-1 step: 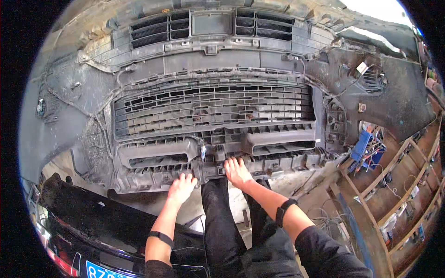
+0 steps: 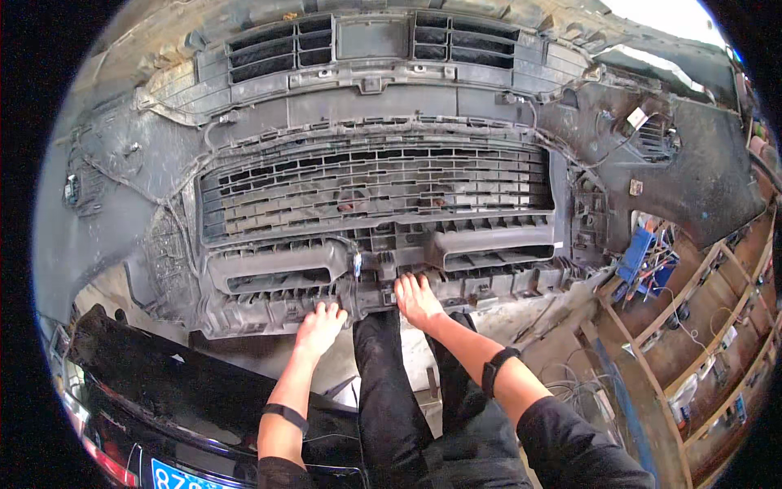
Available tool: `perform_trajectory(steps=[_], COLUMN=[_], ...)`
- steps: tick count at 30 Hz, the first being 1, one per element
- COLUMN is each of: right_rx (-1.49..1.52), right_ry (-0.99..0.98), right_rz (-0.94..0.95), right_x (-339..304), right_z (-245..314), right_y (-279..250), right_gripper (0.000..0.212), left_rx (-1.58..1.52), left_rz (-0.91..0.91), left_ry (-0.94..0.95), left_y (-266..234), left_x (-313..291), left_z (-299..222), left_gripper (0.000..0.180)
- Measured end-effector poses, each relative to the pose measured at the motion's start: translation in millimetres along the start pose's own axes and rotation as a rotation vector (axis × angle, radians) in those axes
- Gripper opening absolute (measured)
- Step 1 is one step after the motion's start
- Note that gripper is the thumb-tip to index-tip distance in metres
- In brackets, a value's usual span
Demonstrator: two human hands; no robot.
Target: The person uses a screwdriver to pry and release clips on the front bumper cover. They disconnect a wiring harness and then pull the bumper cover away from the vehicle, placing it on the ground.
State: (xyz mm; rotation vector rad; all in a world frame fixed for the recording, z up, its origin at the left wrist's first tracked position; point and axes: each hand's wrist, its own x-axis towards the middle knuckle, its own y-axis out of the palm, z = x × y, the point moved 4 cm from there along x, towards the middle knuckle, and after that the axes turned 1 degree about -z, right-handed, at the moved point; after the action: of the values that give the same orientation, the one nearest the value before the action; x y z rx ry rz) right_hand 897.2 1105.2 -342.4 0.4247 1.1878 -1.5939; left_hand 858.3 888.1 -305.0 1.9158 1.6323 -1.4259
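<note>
A large dark grey car bumper, its ribbed inner side toward me, spans most of the view. A slatted grille fills its middle, with two duct-like frames below it. My left hand has its fingers hooked over the bumper's near edge, left of centre. Just right of the centre, my right hand grips the same edge, fingers lying over its top. Both thumbs are hidden. A thin cable runs along the bumper's left side, and a small connector sits near the middle.
The rear of a black car stands close at the lower left. To the right are a blue tool holder with hand tools and a wooden rack with odds and ends. Loose cables lie near my right forearm. My legs are under the near edge.
</note>
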Motion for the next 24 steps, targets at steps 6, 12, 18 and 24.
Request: perform_trajectory(steps=[6, 12, 18, 24], right_rx=[0.088, 0.053, -0.012, 0.024], right_ry=[0.051, 0.04, 0.054, 0.071], right_rz=[-0.027, -0.059, -0.12, -0.056], right_x=[2, 0, 2, 3], right_z=[1, 1, 1, 3], right_y=[4, 7, 10, 21], right_gripper=[0.045, 0.045, 0.037, 0.038], left_rx=[0.047, 0.06, 0.067, 0.029], left_rz=[-0.001, -0.003, 0.028, 0.125], left_ry=[-0.008, -0.069, -0.08, -0.104], left_y=[4, 11, 12, 15], left_x=[5, 3, 6, 9], left_z=[-2, -7, -8, -9], left_gripper=[0.016, 0.016, 0.016, 0.02])
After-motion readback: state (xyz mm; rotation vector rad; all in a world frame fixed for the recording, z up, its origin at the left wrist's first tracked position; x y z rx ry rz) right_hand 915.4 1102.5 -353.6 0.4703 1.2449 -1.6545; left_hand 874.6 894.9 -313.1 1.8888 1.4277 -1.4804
